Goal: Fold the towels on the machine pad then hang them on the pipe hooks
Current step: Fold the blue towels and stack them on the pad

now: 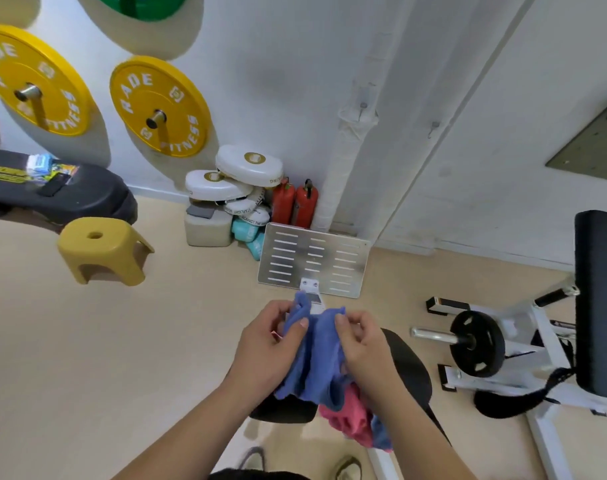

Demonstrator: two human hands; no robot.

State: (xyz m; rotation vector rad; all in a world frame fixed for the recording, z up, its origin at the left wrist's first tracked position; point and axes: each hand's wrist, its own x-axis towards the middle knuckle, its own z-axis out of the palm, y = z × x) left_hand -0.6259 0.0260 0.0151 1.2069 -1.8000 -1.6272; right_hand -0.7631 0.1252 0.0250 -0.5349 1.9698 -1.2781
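Both hands on the blue towel point(315, 355): left hand point(270, 341) and right hand point(360, 341) each pinch a top corner, cloth hanging bunched between them over the black machine pad point(409, 368). Pink towel point(350, 417) heaped on the pad below. Pipe hooks point(362, 107) well ahead on the wall; metal footplate point(312, 261) sits between.

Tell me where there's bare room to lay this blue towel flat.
The black pad has a bare strip right of your right hand; its near end is crowded by the pink towel. Open floor lies between the yellow stool and the metal footplate.
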